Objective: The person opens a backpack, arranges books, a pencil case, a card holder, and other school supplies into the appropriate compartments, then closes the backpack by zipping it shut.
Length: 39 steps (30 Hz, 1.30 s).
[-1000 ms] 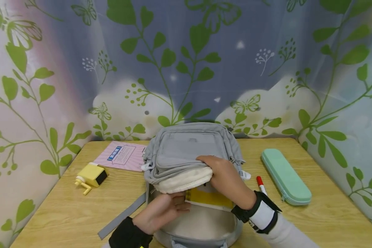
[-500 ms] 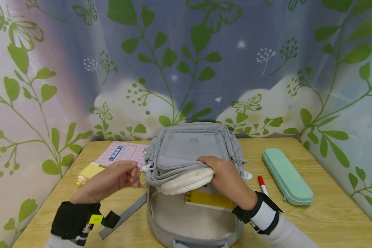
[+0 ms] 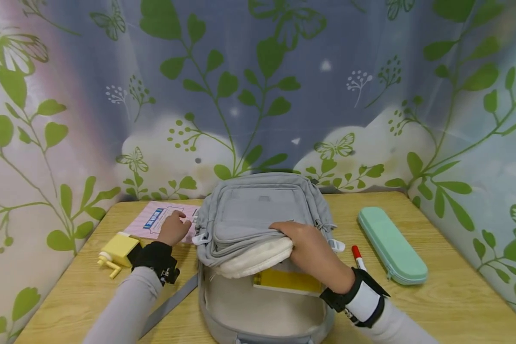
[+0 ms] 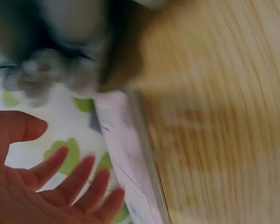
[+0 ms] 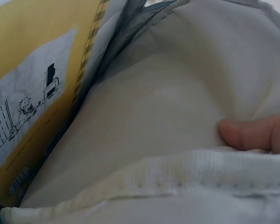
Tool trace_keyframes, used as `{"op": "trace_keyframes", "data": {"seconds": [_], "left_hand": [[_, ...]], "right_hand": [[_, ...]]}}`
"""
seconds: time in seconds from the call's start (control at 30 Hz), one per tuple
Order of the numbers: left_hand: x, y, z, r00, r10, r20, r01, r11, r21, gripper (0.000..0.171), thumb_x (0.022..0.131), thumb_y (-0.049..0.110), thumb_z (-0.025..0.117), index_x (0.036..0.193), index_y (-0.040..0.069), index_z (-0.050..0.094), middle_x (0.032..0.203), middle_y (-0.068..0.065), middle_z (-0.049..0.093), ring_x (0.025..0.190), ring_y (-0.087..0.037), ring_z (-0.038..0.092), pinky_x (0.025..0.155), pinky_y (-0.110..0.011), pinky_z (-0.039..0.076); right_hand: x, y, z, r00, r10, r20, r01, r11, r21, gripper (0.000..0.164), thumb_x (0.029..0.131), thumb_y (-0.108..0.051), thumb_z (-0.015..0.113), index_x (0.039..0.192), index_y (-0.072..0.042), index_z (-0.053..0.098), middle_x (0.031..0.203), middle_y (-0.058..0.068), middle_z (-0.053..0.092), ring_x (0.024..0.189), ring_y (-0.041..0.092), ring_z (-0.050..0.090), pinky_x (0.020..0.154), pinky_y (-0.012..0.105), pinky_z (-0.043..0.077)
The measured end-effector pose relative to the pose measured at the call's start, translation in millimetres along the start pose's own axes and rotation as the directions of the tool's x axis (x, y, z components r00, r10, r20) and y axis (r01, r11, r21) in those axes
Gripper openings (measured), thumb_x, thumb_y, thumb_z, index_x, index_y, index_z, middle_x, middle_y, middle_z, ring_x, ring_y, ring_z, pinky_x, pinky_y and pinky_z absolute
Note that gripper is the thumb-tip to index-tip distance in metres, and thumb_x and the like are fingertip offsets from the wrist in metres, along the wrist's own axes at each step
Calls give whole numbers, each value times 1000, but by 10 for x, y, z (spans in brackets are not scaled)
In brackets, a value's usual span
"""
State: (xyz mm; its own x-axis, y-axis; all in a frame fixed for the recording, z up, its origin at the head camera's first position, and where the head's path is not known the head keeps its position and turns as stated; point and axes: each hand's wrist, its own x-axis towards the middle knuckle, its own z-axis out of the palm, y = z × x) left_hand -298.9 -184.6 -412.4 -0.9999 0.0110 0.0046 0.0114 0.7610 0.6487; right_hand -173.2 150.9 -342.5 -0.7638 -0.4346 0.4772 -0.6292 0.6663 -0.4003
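Note:
A grey backpack [image 3: 262, 203] lies on the table with its main compartment unzipped. My right hand [image 3: 311, 251] grips the edge of its front panel and holds it raised; the right wrist view shows the thumb [image 5: 252, 134] against the pale lining. Inside sits a yellow book [image 3: 288, 281], partly covered by the panel. Left of the bag, my left hand [image 3: 174, 229] is over a pink-striped book [image 3: 142, 222], covering part of it. In the left wrist view the fingers are spread beside that book's edge, holding nothing; whether they touch it I cannot tell.
A yellow pencil sharpener [image 3: 120, 248] with a crank stands near my left wrist. To the bag's right lie a red-capped marker [image 3: 358, 258] and a mint-green pencil case [image 3: 391, 243]. A grey strap [image 3: 172, 306] trails left from the bag. Patterned curtain [image 3: 223, 95] hangs behind the table.
My left hand has left the bag's opening, swung left past the sharpener, and reached forward over the pink book. The right hand keeps its grip on the panel.

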Motion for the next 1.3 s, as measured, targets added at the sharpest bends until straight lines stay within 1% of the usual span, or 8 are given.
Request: {"op": "trace_keyframes", "data": {"seconds": [0.13, 0.23, 0.33, 0.5, 0.8, 1.0, 1.1, 1.3], "left_hand": [[172, -201, 126, 996, -85, 28, 71, 939, 336, 57, 100, 25, 59, 138, -15, 44, 132, -44, 45, 120, -64, 44, 99, -68, 41], [253, -331, 172, 980, -184, 73, 134, 888, 441, 73, 99, 36, 61, 145, -14, 36, 137, -48, 36, 125, -70, 35, 104, -71, 35], [280, -436, 207, 971, -229, 73, 171, 872, 459, 82, 96, 40, 61, 150, -14, 29, 140, -52, 28, 127, -75, 28, 106, -73, 31], [298, -489, 231, 974, -218, 56, 165, 860, 482, 85, 96, 39, 61, 152, -13, 25, 141, -56, 24, 126, -79, 24, 107, -74, 30], [360, -293, 143, 992, -52, 117, -20, 839, 543, 74, 94, 22, 66, 143, -20, 31, 112, -44, 61, 103, -58, 62, 92, -70, 47], [267, -260, 16, 980, 54, 191, -150, 833, 533, 63, 87, 21, 76, 123, -23, 48, 102, -35, 66, 93, -48, 67, 84, -54, 55], [255, -258, 0, 976, 53, 209, -154, 850, 505, 54, 84, 17, 78, 117, -18, 53, 105, -34, 65, 97, -48, 66, 87, -54, 54], [274, -235, 22, 974, 29, 222, -145, 839, 525, 65, 82, 17, 81, 123, -21, 47, 108, -35, 65, 98, -48, 66, 88, -54, 54]], "right_hand": [[-2, -7, 26, 1000, -17, 11, 17, 1000, -3, 42, 81, 8, 80, 121, -2, 71, 118, 12, 73, 109, 30, 69, 91, 44, 57], [-3, -9, 57, 1000, -30, 8, 30, 1000, 2, 40, 82, 4, 81, 121, -2, 71, 117, 11, 73, 109, 30, 70, 91, 44, 57], [-12, -8, 85, 999, -41, 3, 41, 999, -4, 40, 82, 3, 81, 120, -3, 71, 117, 10, 73, 108, 29, 70, 91, 43, 57], [-36, -10, 110, 999, -49, 4, 49, 999, -9, 40, 83, 4, 80, 121, -3, 71, 117, 10, 73, 108, 28, 70, 90, 43, 57], [-45, 2, 83, 999, -48, -14, 48, 998, -28, 36, 84, 4, 80, 118, -5, 72, 115, 10, 74, 106, 28, 71, 88, 42, 58], [-75, 11, 77, 999, -42, -13, 41, 999, -31, 35, 84, 0, 80, 118, -6, 73, 115, 8, 74, 105, 26, 71, 87, 41, 58], [-95, 14, 67, 1000, -25, -12, 25, 999, -35, 36, 84, 0, 81, 118, -7, 73, 115, 7, 74, 105, 25, 71, 87, 40, 58], [-112, 26, 77, 999, -40, -14, 39, 998, -43, 37, 84, 1, 81, 119, -6, 73, 117, 7, 74, 106, 25, 71, 89, 41, 58]]}}
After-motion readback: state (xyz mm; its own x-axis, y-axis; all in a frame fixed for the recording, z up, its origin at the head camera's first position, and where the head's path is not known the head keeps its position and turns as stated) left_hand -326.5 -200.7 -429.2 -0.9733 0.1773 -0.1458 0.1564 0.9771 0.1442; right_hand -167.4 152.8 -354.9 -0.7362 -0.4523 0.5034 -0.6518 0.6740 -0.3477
